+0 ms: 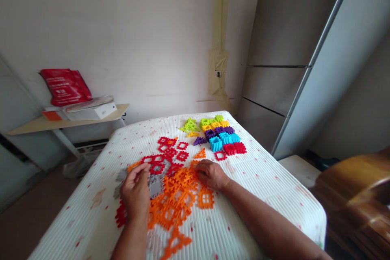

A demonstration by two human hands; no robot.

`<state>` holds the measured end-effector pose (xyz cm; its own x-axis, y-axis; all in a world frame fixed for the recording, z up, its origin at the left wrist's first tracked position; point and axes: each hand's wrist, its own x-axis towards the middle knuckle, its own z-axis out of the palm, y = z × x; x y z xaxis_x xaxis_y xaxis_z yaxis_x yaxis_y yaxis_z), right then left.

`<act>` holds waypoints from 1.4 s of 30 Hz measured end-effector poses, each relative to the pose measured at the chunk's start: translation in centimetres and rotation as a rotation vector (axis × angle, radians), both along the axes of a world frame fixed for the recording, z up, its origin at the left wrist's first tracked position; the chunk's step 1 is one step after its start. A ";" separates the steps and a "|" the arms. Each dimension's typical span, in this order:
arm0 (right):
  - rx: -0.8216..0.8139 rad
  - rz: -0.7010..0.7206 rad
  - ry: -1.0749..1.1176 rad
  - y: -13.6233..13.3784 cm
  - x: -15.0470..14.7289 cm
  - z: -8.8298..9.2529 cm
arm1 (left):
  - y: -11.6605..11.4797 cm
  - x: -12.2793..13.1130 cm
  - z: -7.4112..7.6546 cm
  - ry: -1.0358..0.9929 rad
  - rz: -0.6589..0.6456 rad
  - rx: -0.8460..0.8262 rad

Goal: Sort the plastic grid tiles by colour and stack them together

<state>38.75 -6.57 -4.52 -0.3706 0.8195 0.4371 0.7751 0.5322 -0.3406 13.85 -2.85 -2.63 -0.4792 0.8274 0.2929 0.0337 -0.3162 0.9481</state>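
Observation:
My left hand [136, 187] is closed in a pinch at the left edge of the red interlocking plastic tiles [157, 166]; whether a tile is between the fingertips is unclear. Below its fingers lie grey tiles [156, 187]. My right hand [212, 174] has its fingers curled down at the upper right of a heap of orange tiles [173, 195], and its fingertips are hidden. An orange window tile [206, 198] lies just below this hand, and an orange triangle piece [200, 153] lies above it.
Sorted stacks of light green [207, 122], yellow [215, 125], purple [219, 131], blue [225, 139] and red tiles [235, 148] stand at the far right of the cloth-covered table [265, 195]. A fridge [274, 57] rises beyond. Red packages [65, 87] sit on a side shelf.

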 end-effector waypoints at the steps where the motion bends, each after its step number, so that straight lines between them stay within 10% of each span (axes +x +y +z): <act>1: 0.002 0.004 0.004 0.0 0.0 0.0 | 0.0 0.0 0.0 -0.006 -0.004 0.000; 26: -0.027 0.013 0.065 -0.1 0.0 0.4 | -0.3 0.0 0.3 -0.030 -0.030 -0.010; 34: 0.107 -0.301 0.294 0.1 2.1 0.6 | -0.2 0.0 0.4 -0.088 -0.015 0.034; 42: 0.015 -0.259 0.292 0.3 2.0 0.1 | 0.2 -0.8 0.9 -0.093 0.078 0.050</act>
